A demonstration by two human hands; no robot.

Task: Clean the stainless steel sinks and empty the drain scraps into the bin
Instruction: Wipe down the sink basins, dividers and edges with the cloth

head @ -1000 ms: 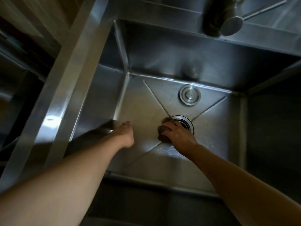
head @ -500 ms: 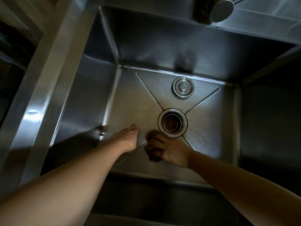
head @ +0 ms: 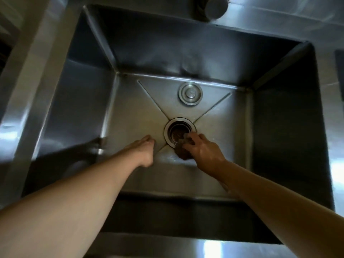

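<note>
A deep stainless steel sink (head: 130,112) fills the view. Its round drain (head: 178,131) sits at the centre of the floor, dark brown inside. My right hand (head: 202,149) grips a dark scrubbing pad (head: 183,152) and holds it against the drain's near right rim, wet suds around the fingertips. My left hand (head: 145,149) rests on the sink floor just left of the drain, its fingers loosely bent and holding nothing. A round metal drain stopper (head: 190,93) lies on the floor behind the drain.
The faucet head (head: 216,5) hangs above the back wall at the top. A wide steel ledge (head: 28,86) runs along the left, and a steel counter rim (head: 333,127) borders the right. The near sink edge (head: 186,244) lies below my arms.
My right hand with the pad has slid from the floor in front of the drain to the right, onto the drain's rim. My left hand has stayed beside the drain.
</note>
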